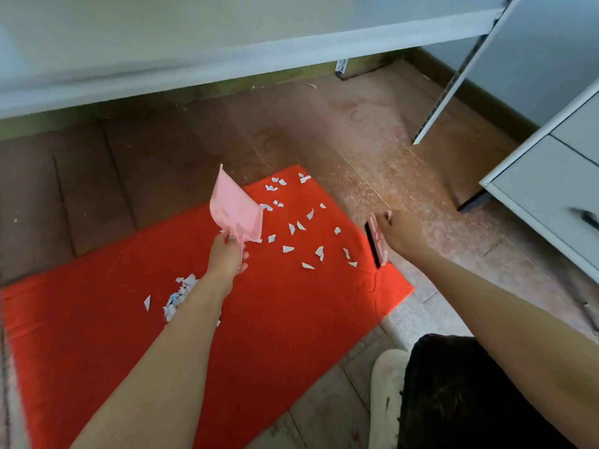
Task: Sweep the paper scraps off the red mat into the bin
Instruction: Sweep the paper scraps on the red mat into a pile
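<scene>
A red mat lies on the floor with several white paper scraps scattered over its far right part. A denser pile of scraps sits beside my left forearm. My left hand grips the handle of a pink dustpan, lifted and tilted above the mat. My right hand holds a pink hand brush with dark bristles at the mat's right edge. No bin is in view.
A white drawer cabinet stands at the right. A white shelf or bed frame runs along the back, with a slanted white post. My dark trouser leg and white shoe are at bottom right.
</scene>
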